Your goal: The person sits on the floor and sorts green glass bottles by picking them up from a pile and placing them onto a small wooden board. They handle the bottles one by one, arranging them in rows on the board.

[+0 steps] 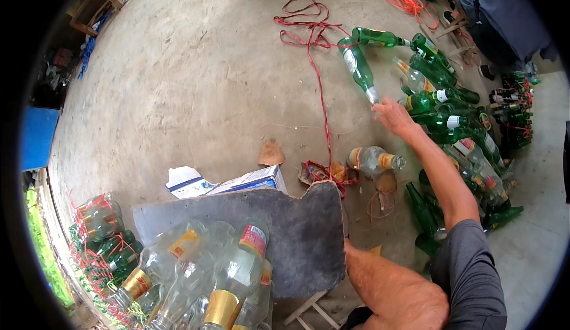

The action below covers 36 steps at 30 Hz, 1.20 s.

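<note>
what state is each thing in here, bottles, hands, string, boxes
right hand: stretched out, fingers at the mouth of a green bottle that is tilted off the floor
left hand: hidden under the grey board
clear bottle: lying on its side, uncapped
green bottle pile: lying loose on the floor
clear bottles: stacked on their sides by the board
red string: loose, trailing
blue-white box: lying flat
bundled bottles: tied with red string
</note>
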Tool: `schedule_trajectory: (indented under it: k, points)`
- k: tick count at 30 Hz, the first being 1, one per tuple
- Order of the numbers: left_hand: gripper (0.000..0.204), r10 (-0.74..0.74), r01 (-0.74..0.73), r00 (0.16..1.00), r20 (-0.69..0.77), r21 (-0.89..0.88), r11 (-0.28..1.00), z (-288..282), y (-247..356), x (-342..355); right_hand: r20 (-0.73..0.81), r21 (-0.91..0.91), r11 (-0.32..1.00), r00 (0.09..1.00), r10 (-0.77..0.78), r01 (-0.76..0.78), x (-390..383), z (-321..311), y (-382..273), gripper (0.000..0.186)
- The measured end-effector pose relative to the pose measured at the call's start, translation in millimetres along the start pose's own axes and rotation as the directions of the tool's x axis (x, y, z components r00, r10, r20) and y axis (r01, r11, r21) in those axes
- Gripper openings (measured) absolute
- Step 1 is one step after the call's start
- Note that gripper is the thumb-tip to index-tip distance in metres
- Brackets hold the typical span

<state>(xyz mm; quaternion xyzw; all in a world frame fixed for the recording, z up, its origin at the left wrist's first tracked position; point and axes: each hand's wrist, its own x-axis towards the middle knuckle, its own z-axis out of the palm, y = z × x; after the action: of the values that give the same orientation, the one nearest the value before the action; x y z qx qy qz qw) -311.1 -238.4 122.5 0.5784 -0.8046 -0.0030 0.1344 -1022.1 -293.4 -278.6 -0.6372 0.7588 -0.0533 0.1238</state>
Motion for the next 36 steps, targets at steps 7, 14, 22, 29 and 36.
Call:
schedule_trajectory:
  k: [7, 14, 22, 29, 36]
  points:
    - [0.014, 0.011, -0.011, 1.0, -0.015, 0.013, 1.0, -5, -8, -5, 0.025, -0.036, 0.999, 1.0, -0.017, 0.018, -71, 1, -13, 0.028]
    - [0.012, -0.009, 0.009, 0.999, -0.034, 0.006, 1.0, -2, -12, -12, -0.005, 0.107, 0.988, 0.994, 0.112, -0.111, -85, 5, -26, 0.034]
    - [0.015, 0.011, -0.011, 1.0, 0.007, 0.042, 0.999, -5, -4, -6, 0.102, 0.305, 0.814, 0.866, 0.489, -0.495, -41, 22, -30, 0.05]
    - [0.015, 0.018, -0.018, 1.0, 0.01, 0.02, 1.0, -5, -8, -8, -0.067, 0.179, 0.886, 0.893, 0.445, -0.428, -43, 19, -32, 0.029]
    - [0.013, 0.015, -0.014, 0.999, -0.031, 0.034, 0.999, -5, 12, 2, -0.191, -0.114, 0.956, 0.95, 0.246, -0.271, -54, -58, -72, 0.02]
